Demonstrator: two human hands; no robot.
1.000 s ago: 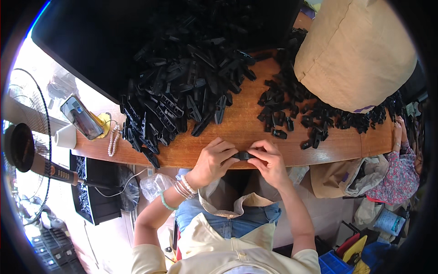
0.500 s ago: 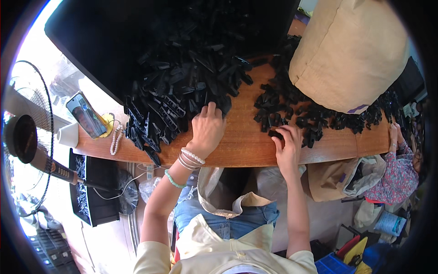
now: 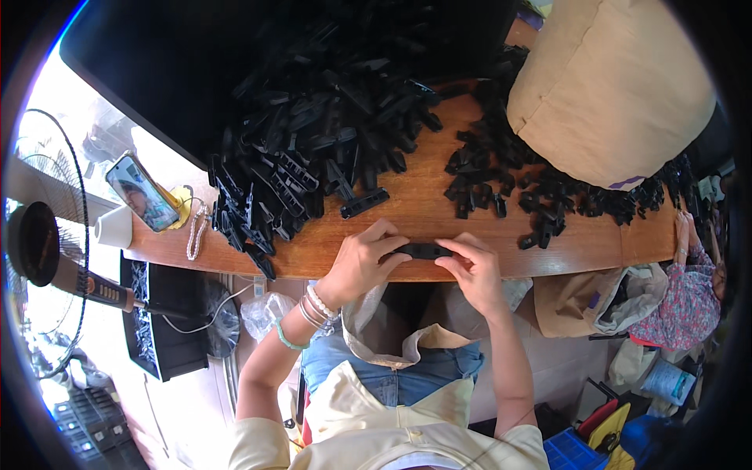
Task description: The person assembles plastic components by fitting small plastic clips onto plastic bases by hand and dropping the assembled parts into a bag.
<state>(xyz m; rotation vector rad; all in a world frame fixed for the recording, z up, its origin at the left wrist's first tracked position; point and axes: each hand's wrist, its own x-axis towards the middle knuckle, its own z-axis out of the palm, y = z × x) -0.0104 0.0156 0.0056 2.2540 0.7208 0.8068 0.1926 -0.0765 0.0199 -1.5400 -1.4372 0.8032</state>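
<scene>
A long, narrow black plastic piece [image 3: 421,251] lies level between my two hands, just above the table's near edge. My left hand [image 3: 366,257] grips its left end between thumb and fingers. At the other end, the thumb and fingers of my right hand [image 3: 475,270] are pinched together on the piece; whether a separate small black part is also there, I cannot make out. Beyond my left hand spreads a large heap of long black plastic pieces [image 3: 290,184]. Small black plastic parts [image 3: 474,176] are scattered past my right hand.
A big tan fabric sack [image 3: 611,102] stands at the far right of the wooden table [image 3: 423,184]. A tilted phone [image 3: 142,194], a white cup [image 3: 115,227] and a fan [image 3: 35,243] are at left. An open bag [image 3: 376,337] is at my lap. Another person's hands [image 3: 685,233] are at far right.
My left hand has come back from the heap with a long black piece. My right hand has moved left from the small parts to meet it at the near edge.
</scene>
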